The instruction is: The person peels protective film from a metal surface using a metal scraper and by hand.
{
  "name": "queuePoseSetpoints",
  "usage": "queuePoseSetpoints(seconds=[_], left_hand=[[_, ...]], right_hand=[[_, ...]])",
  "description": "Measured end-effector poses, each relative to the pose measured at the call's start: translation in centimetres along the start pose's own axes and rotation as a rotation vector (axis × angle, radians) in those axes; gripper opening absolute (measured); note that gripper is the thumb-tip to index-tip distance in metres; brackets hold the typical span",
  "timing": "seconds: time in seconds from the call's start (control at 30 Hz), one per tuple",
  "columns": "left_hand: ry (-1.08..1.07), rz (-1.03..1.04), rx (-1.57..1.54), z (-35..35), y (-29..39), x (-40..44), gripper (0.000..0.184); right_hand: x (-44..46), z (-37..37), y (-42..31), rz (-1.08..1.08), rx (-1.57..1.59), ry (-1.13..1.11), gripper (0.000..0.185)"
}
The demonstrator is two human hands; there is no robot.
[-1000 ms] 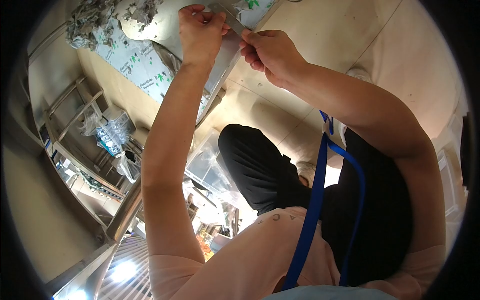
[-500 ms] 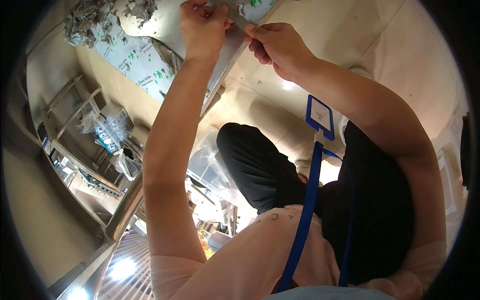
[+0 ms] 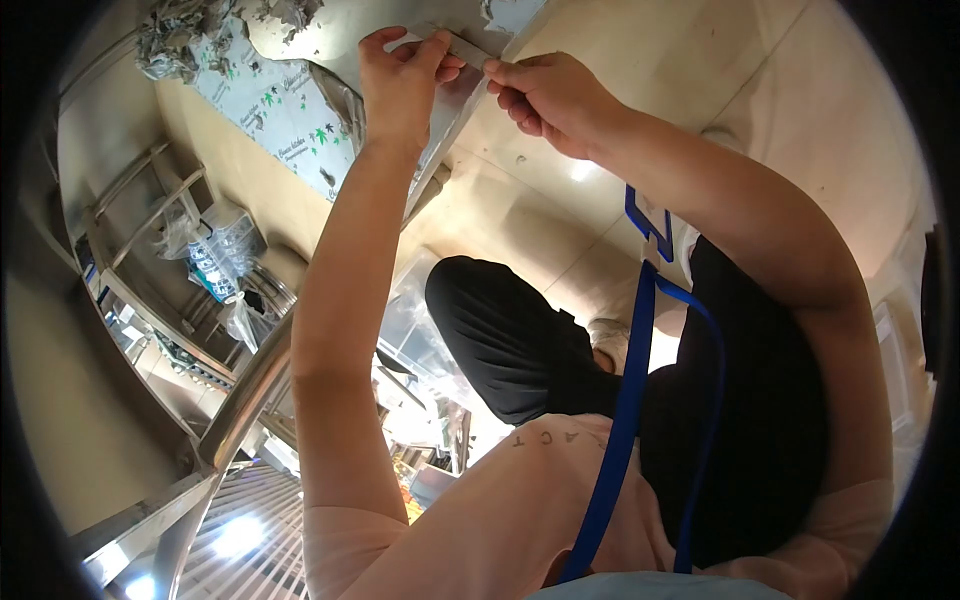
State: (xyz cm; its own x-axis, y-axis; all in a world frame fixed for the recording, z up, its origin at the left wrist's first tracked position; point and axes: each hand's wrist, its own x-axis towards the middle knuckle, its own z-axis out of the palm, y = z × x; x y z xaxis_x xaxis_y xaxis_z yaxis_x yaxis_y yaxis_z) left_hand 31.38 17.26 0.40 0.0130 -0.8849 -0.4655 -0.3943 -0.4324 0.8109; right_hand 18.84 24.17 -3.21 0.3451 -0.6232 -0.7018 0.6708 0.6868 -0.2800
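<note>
My left hand (image 3: 398,92) is at the top, its thumb and fingers pinching a flat grey metallic strip (image 3: 466,51) that looks like a scraper blade. My right hand (image 3: 545,98) grips the other end of this strip, its fingers curled in. Both hands are over a shiny metal surface (image 3: 458,98). Left of my left hand lies a pale film with green leaf prints and lettering (image 3: 290,110), its edge torn. Crumpled grey scraps (image 3: 165,48) are bunched at its far end.
A metal rack (image 3: 150,290) with bagged items (image 3: 215,260) stands at the left. Below the hands are a clear plastic box (image 3: 410,325) and my bent knee (image 3: 480,300). A blue lanyard (image 3: 628,400) hangs from my neck, its badge partly behind my right forearm.
My left hand has shifted slightly down, and more of the strip shows between the hands. The badge has swung up and partly behind my right forearm. The view has shifted slightly.
</note>
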Motion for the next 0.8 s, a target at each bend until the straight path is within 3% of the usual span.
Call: queuePoseSetpoints(seconds=[0.33, 0.63, 0.8], left_hand=[[0.078, 0.013, -0.055, 1.4, -1.1, 0.4, 0.060], [-0.062, 0.142, 0.107, 1.7, -1.0, -1.0, 0.049], [-0.035, 0.085, 0.154, 2.8, 0.3, -2.0, 0.046]], right_hand=[[-0.4, -0.6, -1.0, -0.041, 0.012, 0.015, 0.023], [-3.1, 0.1, 0.3, -0.036, 0.062, 0.136, 0.024], [-3.9, -0.4, 0.5, -0.027, 0.101, 0.157, 0.024]])
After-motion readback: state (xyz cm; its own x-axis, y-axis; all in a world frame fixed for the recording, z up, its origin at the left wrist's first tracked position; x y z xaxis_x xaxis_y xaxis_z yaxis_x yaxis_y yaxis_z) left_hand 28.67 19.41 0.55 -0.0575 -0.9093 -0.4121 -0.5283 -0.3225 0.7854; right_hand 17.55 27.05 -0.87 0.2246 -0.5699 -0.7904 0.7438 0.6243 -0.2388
